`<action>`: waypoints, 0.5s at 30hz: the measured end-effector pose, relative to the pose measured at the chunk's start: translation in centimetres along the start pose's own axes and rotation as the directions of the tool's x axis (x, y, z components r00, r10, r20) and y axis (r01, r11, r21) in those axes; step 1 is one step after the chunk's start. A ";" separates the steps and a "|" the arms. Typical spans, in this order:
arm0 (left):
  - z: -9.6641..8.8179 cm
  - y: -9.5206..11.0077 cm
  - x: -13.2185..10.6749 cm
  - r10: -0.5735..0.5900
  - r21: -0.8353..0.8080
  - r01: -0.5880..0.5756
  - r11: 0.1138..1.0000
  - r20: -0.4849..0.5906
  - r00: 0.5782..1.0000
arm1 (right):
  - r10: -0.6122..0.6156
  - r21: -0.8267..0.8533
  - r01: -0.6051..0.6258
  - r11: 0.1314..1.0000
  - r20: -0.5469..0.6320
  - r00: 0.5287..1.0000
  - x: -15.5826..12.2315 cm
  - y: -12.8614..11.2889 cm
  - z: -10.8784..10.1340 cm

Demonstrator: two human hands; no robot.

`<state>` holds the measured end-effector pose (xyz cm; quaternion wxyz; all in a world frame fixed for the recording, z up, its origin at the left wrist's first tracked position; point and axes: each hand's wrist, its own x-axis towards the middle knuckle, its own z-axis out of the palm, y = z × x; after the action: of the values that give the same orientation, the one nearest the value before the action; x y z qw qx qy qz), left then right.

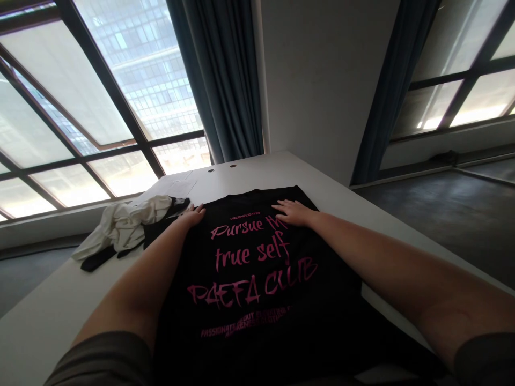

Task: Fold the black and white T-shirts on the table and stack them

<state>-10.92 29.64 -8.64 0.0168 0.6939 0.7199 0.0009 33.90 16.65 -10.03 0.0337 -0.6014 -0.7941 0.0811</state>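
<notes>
A black T-shirt [257,279] with pink lettering lies spread flat on a white table [48,316] in front of me. My left hand [192,215] rests on the shirt's far left part, fingers stretched forward and lying flat. My right hand [293,211] lies palm down on the far right part, fingers spread over the pink print. Neither hand holds anything. Both forearms reach out over the shirt.
A crumpled white and black garment [126,228] lies on the table to the left of the shirt. Two small round holes [221,168] sit near the table's far edge. Dark curtains [229,80] and large windows stand behind; the floor [450,209] lies to the right.
</notes>
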 end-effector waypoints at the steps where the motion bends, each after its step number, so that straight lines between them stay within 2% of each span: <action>1: -0.6 -1.7 -0.9 -0.020 0.006 0.020 1.000 -0.007 1.000 | -0.002 0.004 0.002 1.000 0.002 1.000 0.1 0.0 0.0; 4: -2.0 -7.1 -4.3 -0.149 0.029 0.150 0.988 -0.047 0.988 | -0.005 0.006 0.005 1.000 0.004 1.000 0.3 0.1 0.1; 7: -2.0 -11.1 -7.9 -0.321 0.024 0.326 0.945 -0.117 0.940 | -0.001 -0.015 0.001 1.000 0.005 1.000 0.5 0.1 0.3; 9: -1.6 -12.4 -9.4 -0.417 -0.012 0.420 0.908 -0.150 0.897 | 0.002 -0.029 -0.002 1.000 0.007 1.000 0.6 0.2 0.4; 11: -1.1 -12.9 -9.9 -0.485 -0.062 0.482 0.874 -0.156 0.860 | 0.005 -0.035 -0.005 0.999 -0.001 1.000 0.6 0.3 0.5; 13: -0.9 -13.1 -9.7 -0.520 -0.111 0.508 0.854 -0.150 0.841 | 0.006 -0.038 -0.006 0.999 -0.012 1.000 0.5 0.4 0.5; 15: -0.8 -13.3 -9.2 -0.521 -0.159 0.500 0.851 -0.146 0.841 | 0.000 -0.040 -0.001 0.999 -0.014 1.000 0.4 0.4 0.4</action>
<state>-23.86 19.96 -7.97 -0.0101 0.4715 0.8759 0.1015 34.08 17.10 -10.55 0.0270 -0.6027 -0.7952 0.0610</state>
